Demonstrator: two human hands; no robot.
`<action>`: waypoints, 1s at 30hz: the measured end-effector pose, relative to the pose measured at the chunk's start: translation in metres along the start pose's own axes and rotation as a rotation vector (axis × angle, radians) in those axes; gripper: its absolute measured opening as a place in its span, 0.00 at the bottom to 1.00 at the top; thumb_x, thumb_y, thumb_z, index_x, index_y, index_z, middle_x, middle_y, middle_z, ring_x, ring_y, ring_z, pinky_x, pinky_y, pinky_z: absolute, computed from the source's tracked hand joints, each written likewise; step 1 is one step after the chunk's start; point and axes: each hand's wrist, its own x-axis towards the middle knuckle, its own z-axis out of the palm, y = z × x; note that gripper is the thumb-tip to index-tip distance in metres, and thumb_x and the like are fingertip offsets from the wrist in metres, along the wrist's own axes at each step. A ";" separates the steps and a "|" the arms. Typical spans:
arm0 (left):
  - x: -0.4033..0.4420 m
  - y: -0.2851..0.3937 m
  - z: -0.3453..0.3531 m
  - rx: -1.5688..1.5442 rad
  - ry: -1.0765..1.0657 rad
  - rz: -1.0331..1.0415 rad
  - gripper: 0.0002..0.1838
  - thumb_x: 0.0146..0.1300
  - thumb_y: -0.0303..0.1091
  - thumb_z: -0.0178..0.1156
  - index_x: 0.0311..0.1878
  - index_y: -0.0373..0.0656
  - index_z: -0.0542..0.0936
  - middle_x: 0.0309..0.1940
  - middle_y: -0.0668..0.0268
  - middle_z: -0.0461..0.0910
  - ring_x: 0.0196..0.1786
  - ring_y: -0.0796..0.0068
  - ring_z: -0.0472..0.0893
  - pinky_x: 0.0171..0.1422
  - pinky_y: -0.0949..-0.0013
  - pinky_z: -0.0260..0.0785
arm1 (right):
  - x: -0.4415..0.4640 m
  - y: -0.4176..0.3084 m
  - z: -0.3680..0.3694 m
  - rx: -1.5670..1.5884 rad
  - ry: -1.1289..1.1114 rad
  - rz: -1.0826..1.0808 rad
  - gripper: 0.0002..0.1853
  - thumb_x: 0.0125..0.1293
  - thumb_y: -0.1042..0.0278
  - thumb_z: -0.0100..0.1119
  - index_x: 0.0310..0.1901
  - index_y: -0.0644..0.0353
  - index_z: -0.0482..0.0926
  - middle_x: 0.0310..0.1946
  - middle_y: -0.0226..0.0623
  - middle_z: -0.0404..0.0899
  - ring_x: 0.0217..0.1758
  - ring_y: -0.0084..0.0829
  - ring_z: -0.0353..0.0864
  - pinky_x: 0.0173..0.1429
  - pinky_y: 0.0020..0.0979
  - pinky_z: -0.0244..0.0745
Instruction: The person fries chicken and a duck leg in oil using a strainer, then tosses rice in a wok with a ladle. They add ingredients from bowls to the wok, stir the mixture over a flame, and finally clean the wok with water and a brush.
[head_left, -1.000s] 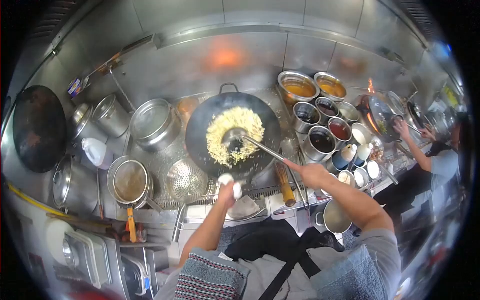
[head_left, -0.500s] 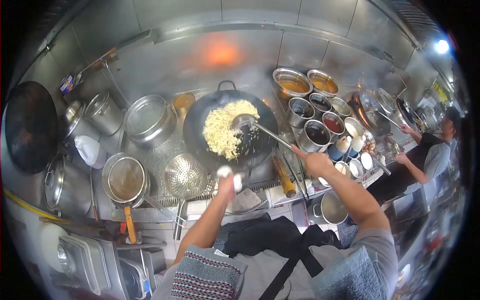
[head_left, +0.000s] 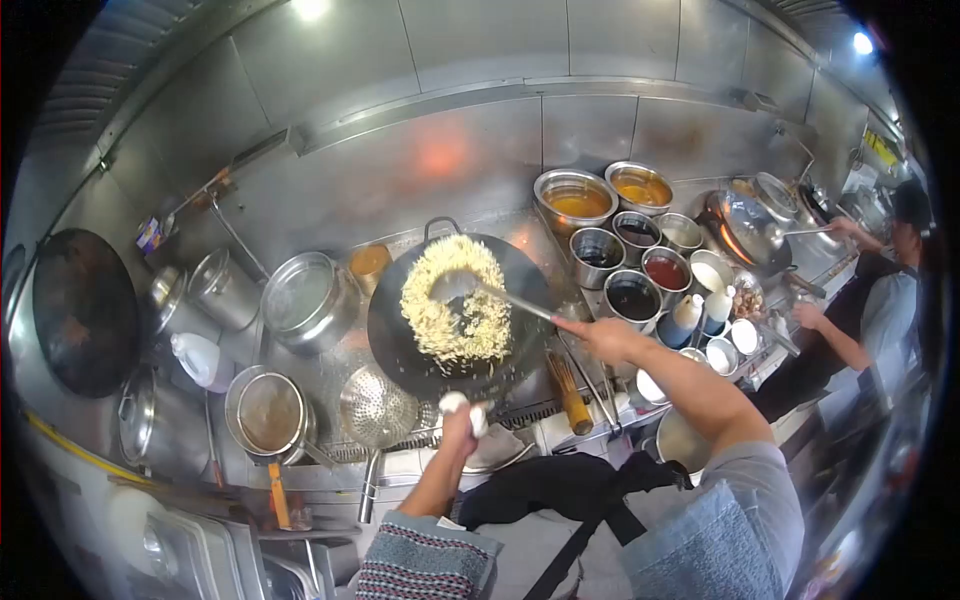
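Observation:
A dark wok [head_left: 535, 325] sits on the stove with pale yellow fried rice [head_left: 435, 325] spread inside it. Bunched white cloth [head_left: 478, 422] pokes out around my left hand [head_left: 457, 436], which is closed at the wok's near edge; the wok handle under it is hidden. My right hand [head_left: 612, 340] grips the red end of a long-handled wok ladle [head_left: 515, 300]. The ladle's bowl rests over the upper left of the rice, and loose grains lie around the heap.
A perforated skimmer [head_left: 378, 408] and a mesh strainer [head_left: 270, 412] lie left of the wok. Sauce pots [head_left: 632, 295] crowd the right side, near a bamboo brush [head_left: 568, 395]. Farther right, a co-worker [head_left: 870, 310] works at another wok.
My right hand and the ladle have moved left, carrying the ladle's bowl across the rice. The rice has shifted into a rougher ring. My left hand stays at the wok's near edge; the view has tilted upward.

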 end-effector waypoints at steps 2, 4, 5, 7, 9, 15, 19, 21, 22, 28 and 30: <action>0.006 -0.004 -0.009 -0.074 -0.020 0.032 0.15 0.69 0.27 0.44 0.57 0.42 0.68 0.39 0.55 0.81 0.36 0.61 0.84 0.31 0.59 0.76 | 0.006 0.021 0.008 0.150 0.343 -0.314 0.35 0.68 0.68 0.47 0.74 0.28 0.51 0.32 0.47 0.80 0.33 0.43 0.81 0.40 0.45 0.76; 0.019 0.008 0.005 -0.119 -0.007 0.025 0.14 0.68 0.27 0.46 0.55 0.40 0.69 0.37 0.55 0.81 0.32 0.61 0.83 0.29 0.59 0.75 | -0.035 -0.007 -0.051 0.418 0.216 -0.208 0.32 0.71 0.67 0.45 0.74 0.29 0.53 0.29 0.42 0.77 0.28 0.36 0.78 0.36 0.39 0.76; 0.039 0.019 0.021 -0.197 0.024 0.021 0.13 0.67 0.27 0.47 0.54 0.38 0.70 0.36 0.56 0.81 0.30 0.62 0.82 0.28 0.59 0.74 | -0.045 -0.020 -0.072 0.667 0.087 -0.102 0.30 0.74 0.66 0.43 0.74 0.31 0.54 0.25 0.38 0.74 0.24 0.28 0.75 0.33 0.33 0.75; 0.078 0.022 0.029 -0.104 0.075 0.058 0.12 0.65 0.29 0.51 0.50 0.36 0.72 0.33 0.58 0.79 0.27 0.64 0.80 0.25 0.60 0.72 | -0.035 -0.026 -0.061 0.885 0.079 -0.148 0.28 0.75 0.65 0.42 0.74 0.31 0.54 0.23 0.33 0.70 0.22 0.23 0.71 0.30 0.28 0.73; 0.100 0.016 0.026 -0.061 0.119 0.061 0.11 0.66 0.31 0.51 0.49 0.38 0.73 0.32 0.60 0.79 0.28 0.65 0.80 0.26 0.60 0.72 | -0.021 -0.035 -0.042 1.145 0.104 -0.189 0.27 0.77 0.64 0.40 0.74 0.32 0.55 0.20 0.24 0.63 0.19 0.17 0.66 0.26 0.21 0.68; 0.082 0.020 0.028 0.092 0.191 0.067 0.14 0.67 0.40 0.56 0.48 0.41 0.73 0.32 0.63 0.79 0.29 0.67 0.80 0.29 0.61 0.73 | 0.104 0.015 0.072 1.442 -0.362 0.057 0.29 0.74 0.69 0.44 0.74 0.35 0.56 0.20 0.28 0.66 0.18 0.20 0.68 0.27 0.25 0.70; 0.058 0.015 0.002 0.014 0.121 0.003 0.28 0.70 0.56 0.51 0.58 0.39 0.71 0.44 0.60 0.80 0.44 0.66 0.82 0.46 0.60 0.76 | 0.100 0.020 0.033 0.662 -0.106 -0.155 0.31 0.74 0.70 0.45 0.74 0.31 0.56 0.22 0.29 0.67 0.16 0.21 0.65 0.23 0.28 0.68; 0.028 0.009 -0.012 -0.084 -0.003 0.002 0.28 0.72 0.57 0.48 0.58 0.39 0.71 0.45 0.60 0.80 0.45 0.66 0.82 0.48 0.60 0.76 | 0.091 0.018 0.019 0.647 0.031 -0.232 0.30 0.74 0.69 0.44 0.74 0.30 0.55 0.21 0.30 0.68 0.16 0.22 0.66 0.23 0.28 0.69; 0.012 0.005 -0.009 -0.106 0.048 0.064 0.29 0.72 0.58 0.47 0.57 0.38 0.72 0.45 0.60 0.81 0.45 0.65 0.82 0.49 0.59 0.76 | 0.085 0.008 0.008 0.803 -0.109 -0.152 0.29 0.75 0.67 0.43 0.74 0.31 0.55 0.20 0.29 0.68 0.16 0.21 0.66 0.22 0.28 0.69; -0.033 0.000 -0.038 -0.042 0.176 0.160 0.25 0.71 0.50 0.54 0.57 0.37 0.72 0.46 0.61 0.80 0.44 0.67 0.82 0.49 0.62 0.75 | 0.202 0.041 0.067 0.654 0.122 -0.476 0.26 0.76 0.64 0.43 0.72 0.31 0.59 0.20 0.26 0.64 0.17 0.20 0.66 0.21 0.26 0.68; -0.059 0.010 -0.035 -0.052 0.227 0.273 0.22 0.69 0.43 0.58 0.59 0.38 0.70 0.48 0.62 0.79 0.48 0.68 0.80 0.53 0.63 0.73 | 0.185 0.039 0.070 0.272 0.646 -0.802 0.26 0.76 0.65 0.43 0.72 0.30 0.59 0.20 0.25 0.63 0.17 0.20 0.66 0.21 0.25 0.68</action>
